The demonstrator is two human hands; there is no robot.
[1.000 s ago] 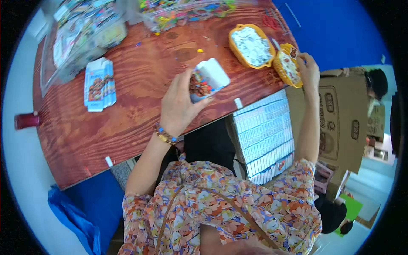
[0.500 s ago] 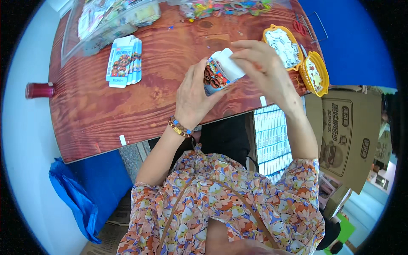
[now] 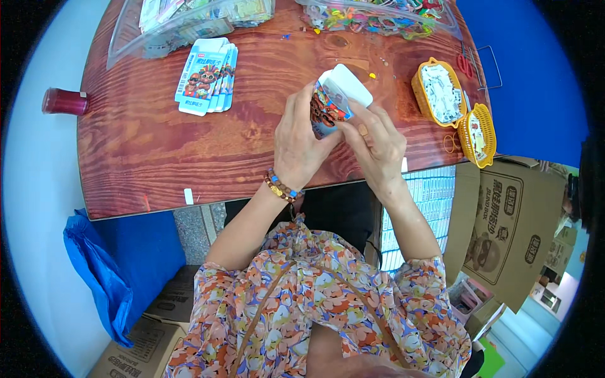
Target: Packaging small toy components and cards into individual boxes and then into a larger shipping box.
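Note:
A small printed cardboard box point(image 3: 326, 112) is tilted above the near middle of the table, with its white top flap point(image 3: 351, 85) standing open. My left hand point(image 3: 295, 135) wraps round the box's left side, fingers behind it and thumb in front. On the opposite side, my right hand point(image 3: 379, 146) has its thumb and fingers closed on the box's edge by the flap. Whether the right fingers hold anything small is hidden. Several flattened boxes of the same print lie in an overlapping stack point(image 3: 203, 79) to the left.
Two clear plastic bins, one with packets point(image 3: 189, 28) and one with colourful bits point(image 3: 384, 25), stand at the back. A yellow basket point(image 3: 418, 94) and a smaller one point(image 3: 487, 129) sit right, near red scissors point(image 3: 465, 65). Below the edge, a carton holds packed boxes point(image 3: 421, 214).
My right hand has come down from above the flap to the box's right edge. The view has shifted, so the table things sit differently in the picture. My left hand keeps its hold.

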